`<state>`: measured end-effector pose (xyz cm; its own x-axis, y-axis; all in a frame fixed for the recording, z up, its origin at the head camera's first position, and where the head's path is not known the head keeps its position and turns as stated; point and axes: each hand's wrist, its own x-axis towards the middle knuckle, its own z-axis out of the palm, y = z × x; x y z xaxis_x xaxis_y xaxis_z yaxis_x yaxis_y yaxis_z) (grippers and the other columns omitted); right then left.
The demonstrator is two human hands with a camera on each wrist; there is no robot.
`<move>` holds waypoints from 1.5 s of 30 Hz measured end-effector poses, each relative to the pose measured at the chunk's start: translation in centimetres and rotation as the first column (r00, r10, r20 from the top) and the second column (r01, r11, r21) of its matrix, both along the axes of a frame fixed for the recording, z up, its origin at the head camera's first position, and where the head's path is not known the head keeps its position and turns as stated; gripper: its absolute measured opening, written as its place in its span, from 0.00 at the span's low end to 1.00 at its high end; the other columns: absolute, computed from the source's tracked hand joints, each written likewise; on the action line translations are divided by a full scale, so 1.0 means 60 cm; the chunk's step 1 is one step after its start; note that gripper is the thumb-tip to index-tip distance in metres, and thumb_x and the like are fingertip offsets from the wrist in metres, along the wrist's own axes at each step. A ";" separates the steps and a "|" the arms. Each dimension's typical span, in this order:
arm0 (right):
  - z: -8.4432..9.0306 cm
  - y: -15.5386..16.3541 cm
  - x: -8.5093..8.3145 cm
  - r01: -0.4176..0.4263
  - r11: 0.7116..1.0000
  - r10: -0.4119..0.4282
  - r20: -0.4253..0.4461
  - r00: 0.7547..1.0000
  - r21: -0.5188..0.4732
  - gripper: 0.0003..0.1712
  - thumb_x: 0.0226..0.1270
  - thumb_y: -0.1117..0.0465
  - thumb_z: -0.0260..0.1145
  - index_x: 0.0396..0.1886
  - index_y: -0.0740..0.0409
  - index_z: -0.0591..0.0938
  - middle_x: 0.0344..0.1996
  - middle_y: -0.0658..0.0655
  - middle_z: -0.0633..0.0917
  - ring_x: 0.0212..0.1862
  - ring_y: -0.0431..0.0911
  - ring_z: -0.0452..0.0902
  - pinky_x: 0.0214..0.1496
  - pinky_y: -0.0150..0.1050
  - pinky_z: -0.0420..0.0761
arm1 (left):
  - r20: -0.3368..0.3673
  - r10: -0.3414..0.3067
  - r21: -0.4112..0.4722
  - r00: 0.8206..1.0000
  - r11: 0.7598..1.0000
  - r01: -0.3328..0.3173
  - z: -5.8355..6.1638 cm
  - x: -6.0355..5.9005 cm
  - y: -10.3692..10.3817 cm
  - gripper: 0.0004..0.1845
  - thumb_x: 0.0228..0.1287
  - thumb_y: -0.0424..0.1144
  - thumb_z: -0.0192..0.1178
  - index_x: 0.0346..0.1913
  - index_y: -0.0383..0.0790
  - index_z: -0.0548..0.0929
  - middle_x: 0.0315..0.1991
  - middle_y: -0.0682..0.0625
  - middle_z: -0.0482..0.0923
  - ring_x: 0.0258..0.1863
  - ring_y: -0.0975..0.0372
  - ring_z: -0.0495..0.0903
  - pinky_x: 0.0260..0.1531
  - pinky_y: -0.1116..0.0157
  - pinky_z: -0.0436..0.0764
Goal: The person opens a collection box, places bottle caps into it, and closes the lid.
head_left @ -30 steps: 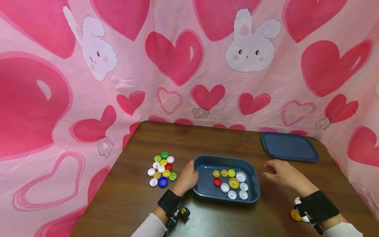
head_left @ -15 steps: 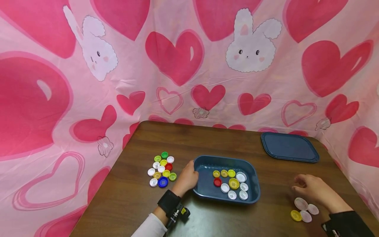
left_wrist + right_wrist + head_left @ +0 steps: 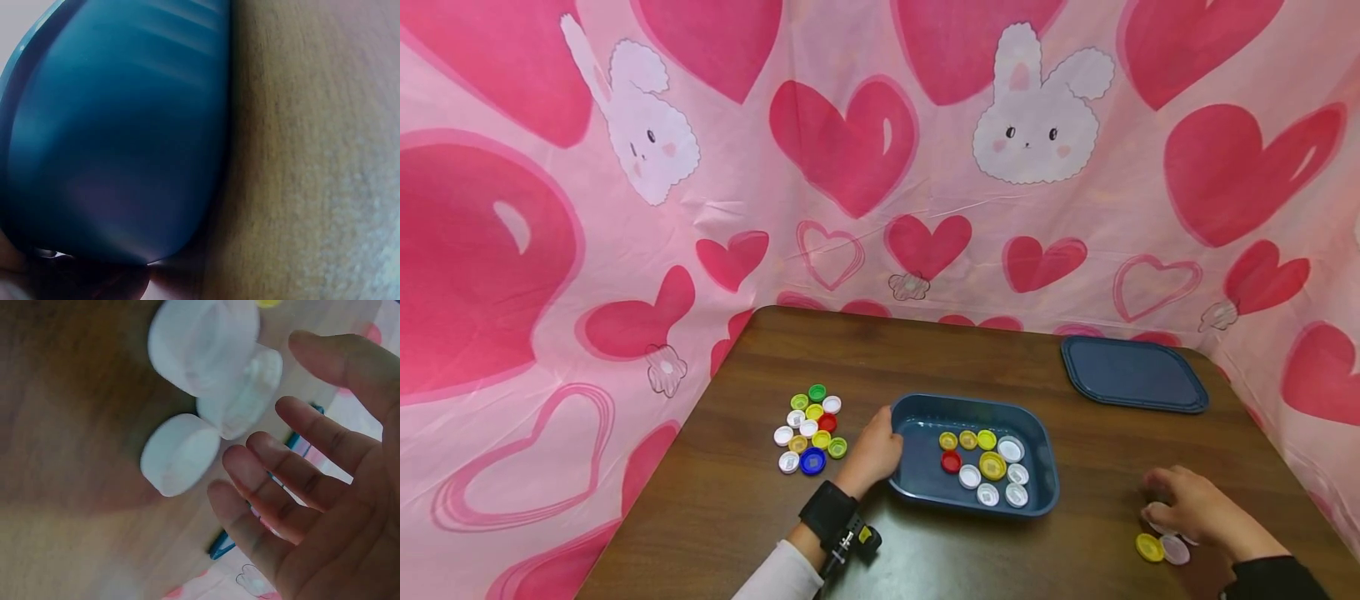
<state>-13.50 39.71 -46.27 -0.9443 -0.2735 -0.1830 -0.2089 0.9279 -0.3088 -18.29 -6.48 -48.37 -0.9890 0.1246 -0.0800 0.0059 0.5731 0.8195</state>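
Observation:
My left hand (image 3: 876,450) grips the left end of a dark blue rectangular tray (image 3: 917,486), thumb over its rim. In the left wrist view the tray's outer wall (image 3: 125,125) fills much of the picture. Inside lie several plastic bottle caps, white, yellow and one red cap (image 3: 951,461). Over at the right, my right hand (image 3: 1198,510) hovers low above a small group of caps, partly hiding them; a yellow cap (image 3: 1149,547) and a white cap (image 3: 1175,549) show. The right wrist view has its fingers loosely spread beside white caps (image 3: 181,456), holding nothing.
Left of the tray, several caps lie bunched together, among them a blue cap (image 3: 812,461) and a green cap (image 3: 817,392). A dark blue lid (image 3: 1135,373) lies at the back right of the wooden table (image 3: 865,350). Pink heart-print cloth (image 3: 850,167) hangs behind.
My right hand has moved from beside the tray rightward and toward the front, then down over the white caps there. The left hand and tray have stayed in place.

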 end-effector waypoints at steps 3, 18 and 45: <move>-0.004 0.000 0.001 -0.003 1.000 0.003 0.044 0.999 -0.004 0.18 0.57 0.59 0.74 0.45 0.63 0.82 0.41 0.60 0.82 0.44 0.56 0.79 0.43 0.52 0.80 | 0.007 0.001 0.001 1.000 1.000 -0.001 0.000 -0.001 0.000 0.26 0.72 0.30 0.50 0.71 0.26 0.64 0.67 0.33 0.71 0.64 0.43 0.73 0.66 0.41 0.70; 0.007 -0.015 -0.003 -0.025 0.999 0.025 -0.038 0.999 0.022 0.10 0.53 0.64 0.74 0.33 0.55 0.81 0.32 0.50 0.78 0.35 0.44 0.73 0.34 0.41 0.74 | 0.031 0.001 0.001 1.000 1.000 -0.001 -0.001 0.001 0.000 0.27 0.73 0.30 0.50 0.72 0.27 0.63 0.68 0.33 0.69 0.66 0.43 0.72 0.66 0.41 0.69; 0.111 -0.338 -0.097 -0.227 0.974 0.226 0.046 0.973 0.018 0.15 0.54 0.64 0.78 0.41 0.58 0.85 0.36 0.53 0.78 0.39 0.47 0.75 0.46 0.47 0.86 | 0.031 0.005 0.000 1.000 1.000 -0.005 0.000 0.001 0.001 0.26 0.73 0.29 0.50 0.71 0.26 0.63 0.67 0.33 0.70 0.64 0.43 0.73 0.64 0.41 0.71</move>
